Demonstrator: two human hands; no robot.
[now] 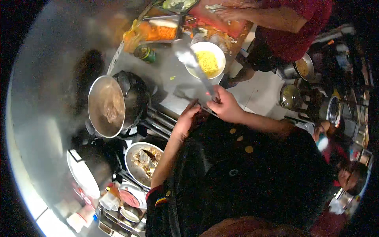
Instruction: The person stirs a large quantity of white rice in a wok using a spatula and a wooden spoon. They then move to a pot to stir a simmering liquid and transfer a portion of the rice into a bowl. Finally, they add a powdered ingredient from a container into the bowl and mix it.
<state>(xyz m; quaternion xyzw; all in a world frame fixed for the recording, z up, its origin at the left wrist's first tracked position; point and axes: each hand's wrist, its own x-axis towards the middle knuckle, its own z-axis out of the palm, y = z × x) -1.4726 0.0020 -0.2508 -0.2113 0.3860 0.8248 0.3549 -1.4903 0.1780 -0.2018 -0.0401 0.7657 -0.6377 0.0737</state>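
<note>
My right hand point(225, 104) grips the handle of a motion-blurred metal utensil point(189, 57), a large spoon or turner. Its broad head is raised in front of a white bowl point(220, 56) of yellow food bits. My left hand point(186, 117) is just left of my right hand, fingers curled near the handle's lower end; a dark area hides whether it grips anything. To the left, a large metal pan point(92, 106) contains brown liquid and a lump of food. Below it, a smaller pan point(130, 171) holds cooked food and a utensil.
A person in a red shirt point(311, 29) works over a red cutting board point(204, 9). A metal tray of orange shreds point(164, 33) and a green can point(148, 55) stand near the bowl. Pots point(291, 96) are at right; another person point(349, 177) is farther off.
</note>
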